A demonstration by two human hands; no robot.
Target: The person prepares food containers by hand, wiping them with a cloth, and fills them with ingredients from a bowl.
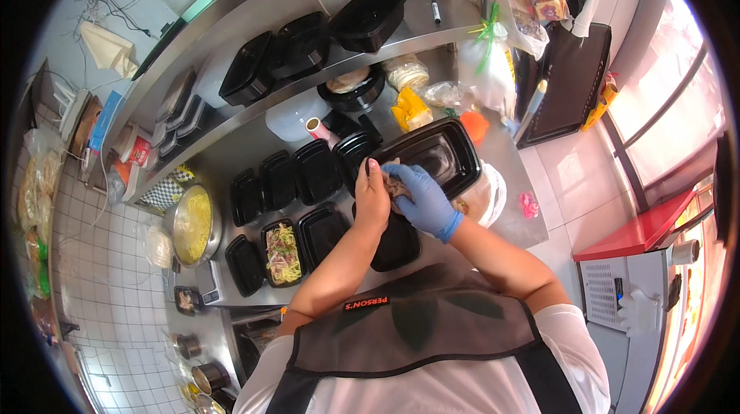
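Observation:
My right hand (425,200), in a blue disposable glove, grips a clump of greyish-brown food, perhaps sliced meat (395,185). The bare left hand (373,194) presses against the same clump, its thumb pointing up; whether it bears any of the weight cannot be told. Both hands are over the near left corner of a large black plastic tray (471,180), whose bottom looks wet. Black plastic meal containers (317,171) stand in two rows to the left. One container holds noodles topped with meat and greens (283,252).
A steel bowl of yellow noodles (193,226) stands at the left beside a small scale (208,282). Deep black tubs (368,19) and a marker pen (436,11) lie on the steel shelf above. Wraps, a yellow bag (411,110) and hanging plastic bags (485,73) are at the upper right.

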